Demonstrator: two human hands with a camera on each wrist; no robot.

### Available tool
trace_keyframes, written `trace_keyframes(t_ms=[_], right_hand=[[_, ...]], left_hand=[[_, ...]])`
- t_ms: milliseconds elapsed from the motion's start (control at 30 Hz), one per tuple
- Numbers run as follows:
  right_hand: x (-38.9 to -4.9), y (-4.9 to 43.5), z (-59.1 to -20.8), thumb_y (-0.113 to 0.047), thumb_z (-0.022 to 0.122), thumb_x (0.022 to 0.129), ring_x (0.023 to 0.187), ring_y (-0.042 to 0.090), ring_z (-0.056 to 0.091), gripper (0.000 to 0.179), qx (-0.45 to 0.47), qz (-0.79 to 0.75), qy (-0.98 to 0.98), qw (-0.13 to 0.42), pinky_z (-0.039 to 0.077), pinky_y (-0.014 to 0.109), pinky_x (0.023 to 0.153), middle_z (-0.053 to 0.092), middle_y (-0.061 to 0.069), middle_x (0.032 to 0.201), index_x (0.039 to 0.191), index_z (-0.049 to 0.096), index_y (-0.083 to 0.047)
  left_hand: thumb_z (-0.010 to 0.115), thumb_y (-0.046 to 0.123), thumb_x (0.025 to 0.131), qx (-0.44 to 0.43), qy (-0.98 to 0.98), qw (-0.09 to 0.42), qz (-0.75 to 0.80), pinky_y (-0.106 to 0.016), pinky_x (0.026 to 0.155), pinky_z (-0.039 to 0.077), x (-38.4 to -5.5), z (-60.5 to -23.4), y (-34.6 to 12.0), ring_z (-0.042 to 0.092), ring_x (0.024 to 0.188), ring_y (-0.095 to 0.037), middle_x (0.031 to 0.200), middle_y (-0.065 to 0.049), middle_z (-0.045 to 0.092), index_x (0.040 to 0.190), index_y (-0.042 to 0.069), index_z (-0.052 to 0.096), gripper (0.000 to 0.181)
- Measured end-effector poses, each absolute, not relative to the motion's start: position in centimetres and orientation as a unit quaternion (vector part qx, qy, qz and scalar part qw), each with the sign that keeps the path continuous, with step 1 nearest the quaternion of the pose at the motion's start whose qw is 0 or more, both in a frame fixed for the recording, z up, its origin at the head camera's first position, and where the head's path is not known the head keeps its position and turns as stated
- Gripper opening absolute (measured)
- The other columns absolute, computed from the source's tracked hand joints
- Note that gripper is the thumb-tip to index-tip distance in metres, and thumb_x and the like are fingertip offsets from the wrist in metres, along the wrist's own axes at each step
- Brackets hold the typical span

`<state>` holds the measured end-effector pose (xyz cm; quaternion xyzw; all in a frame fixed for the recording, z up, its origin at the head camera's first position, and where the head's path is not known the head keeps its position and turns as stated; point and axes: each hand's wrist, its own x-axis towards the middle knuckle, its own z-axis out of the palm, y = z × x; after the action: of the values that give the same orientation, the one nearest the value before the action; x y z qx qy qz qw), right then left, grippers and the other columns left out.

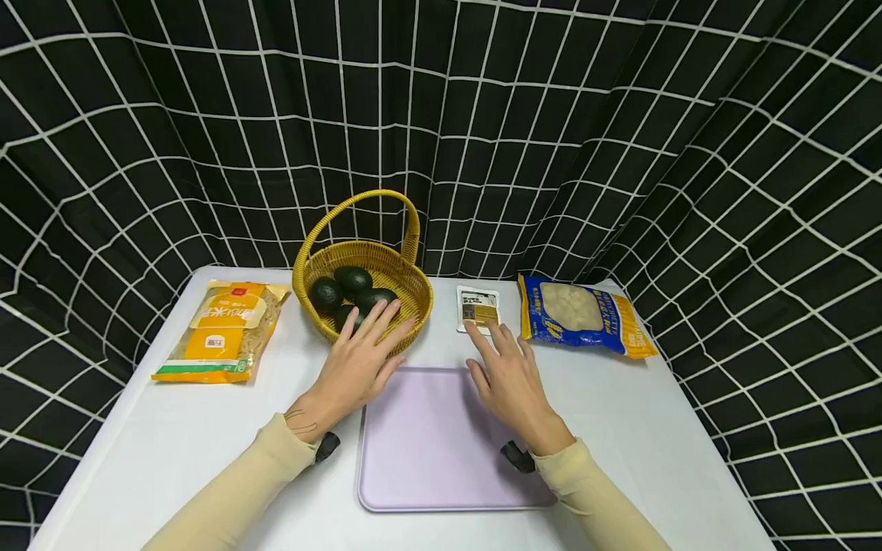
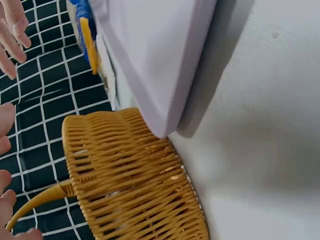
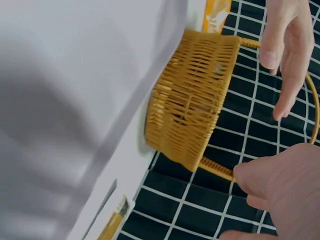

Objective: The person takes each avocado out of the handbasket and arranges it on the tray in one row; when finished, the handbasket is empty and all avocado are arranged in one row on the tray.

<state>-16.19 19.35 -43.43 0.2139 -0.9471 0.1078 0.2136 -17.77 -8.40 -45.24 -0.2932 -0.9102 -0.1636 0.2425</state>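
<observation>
My left hand [image 1: 354, 369] hovers with spread fingers at the front of a yellow wicker basket [image 1: 408, 277]; its fingertips overlap the rim in the head view. Several dark green avocados [image 1: 353, 280] lie inside the basket. Over the far right corner of a pale purple tray [image 1: 441, 451] is my right hand [image 1: 511, 380], fingers loosely extended and holding nothing. Just beyond its fingertips lies a small white packet with a brown label [image 1: 478, 304]. The right wrist view shows the basket's woven side [image 3: 190, 100] past the tray's edge, with both hands raised above.
At the left of the white table [image 1: 303, 505] lies an orange, clear-windowed food bag [image 1: 230, 325]. A blue and yellow bag [image 1: 575, 312] with pale round pieces is at the back right. Black curtain with a white grid [image 1: 510, 138] surrounds the table. The basket's tall handle [image 1: 375, 194] arches upward.
</observation>
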Motion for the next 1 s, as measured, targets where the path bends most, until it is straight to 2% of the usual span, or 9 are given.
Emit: trace_keyframes(t_ms=[167,367,500,600,733,867,900,1000], right_hand=[[-16.3,18.6,-43.0,-0.020,0.070,0.094,0.122,0.040,0.063,0.045,0.252,0.131,-0.927,0.244,0.049,0.062,0.101,0.065,0.022,0.132,0.138,0.062,-0.013],[-16.3,17.9,-42.5,-0.019,0.068,0.095,0.113,0.032,0.069,0.036,0.267,0.155,-0.918,0.248,0.056,0.054,0.091,0.071,0.014,0.123,0.130,0.068,-0.012],[-16.2,17.6,-42.3,-0.019,0.068,0.095,0.109,0.029,0.070,0.032,0.269,0.164,-0.917,0.244,0.058,0.050,0.087,0.073,0.009,0.120,0.127,0.070,-0.012],[-16.2,17.3,-42.2,-0.020,0.068,0.096,0.109,0.027,0.071,0.032,0.271,0.164,-0.918,0.239,0.058,0.049,0.087,0.074,0.007,0.119,0.127,0.070,-0.013],[-16.4,16.8,-41.8,-0.020,0.067,0.097,0.110,0.026,0.070,0.032,0.282,0.161,-0.915,0.239,0.058,0.047,0.089,0.074,0.007,0.119,0.128,0.069,-0.014],[-16.6,16.2,-41.2,-0.020,0.067,0.097,0.109,0.027,0.070,0.032,0.298,0.162,-0.907,0.248,0.058,0.048,0.089,0.073,0.007,0.119,0.128,0.069,-0.014],[-16.7,16.1,-41.1,-0.021,0.067,0.097,0.109,0.027,0.070,0.032,0.303,0.164,-0.905,0.251,0.059,0.048,0.089,0.073,0.008,0.119,0.128,0.069,-0.014],[-17.0,15.5,-40.6,-0.020,0.068,0.097,0.109,0.028,0.070,0.031,0.314,0.174,-0.898,0.255,0.059,0.048,0.089,0.073,0.008,0.119,0.127,0.070,-0.013]], left_hand=[[0.071,0.017,0.094,-0.292,-0.877,0.312,-0.221,-0.053,0.122,0.032,-17.4,-44.3,-9.5,0.048,0.141,-0.036,0.152,-0.017,0.051,0.143,0.009,0.058,0.051],[0.068,0.007,0.094,-0.259,-0.837,0.395,-0.278,-0.050,0.110,0.048,-17.6,-42.6,-11.6,0.060,0.129,-0.037,0.137,-0.018,0.064,0.133,0.004,0.066,0.039],[0.067,0.002,0.094,-0.231,-0.809,0.449,-0.302,-0.052,0.102,0.054,-18.0,-41.4,-13.0,0.066,0.121,-0.036,0.130,-0.017,0.068,0.129,0.002,0.068,0.035],[0.066,-0.001,0.094,-0.204,-0.795,0.475,-0.319,-0.046,0.103,0.054,-18.2,-40.6,-13.9,0.067,0.120,-0.034,0.129,-0.016,0.069,0.129,0.002,0.068,0.035],[0.064,-0.001,0.096,-0.154,-0.792,0.481,-0.343,-0.037,0.107,0.050,-18.7,-39.7,-15.0,0.065,0.123,-0.033,0.130,-0.016,0.068,0.129,0.002,0.068,0.033],[0.064,0.002,0.098,-0.119,-0.796,0.467,-0.366,-0.043,0.104,0.052,-19.4,-39.0,-16.0,0.065,0.122,-0.035,0.132,-0.016,0.068,0.132,0.003,0.065,0.034],[0.064,0.003,0.098,-0.111,-0.800,0.457,-0.373,-0.045,0.102,0.054,-19.6,-38.9,-16.3,0.068,0.116,-0.035,0.133,-0.015,0.067,0.133,0.004,0.065,0.035],[0.066,0.008,0.098,-0.097,-0.809,0.421,-0.398,-0.048,0.100,0.054,-20.3,-38.7,-16.8,0.069,0.113,-0.037,0.135,-0.014,0.066,0.137,0.007,0.063,0.038]])
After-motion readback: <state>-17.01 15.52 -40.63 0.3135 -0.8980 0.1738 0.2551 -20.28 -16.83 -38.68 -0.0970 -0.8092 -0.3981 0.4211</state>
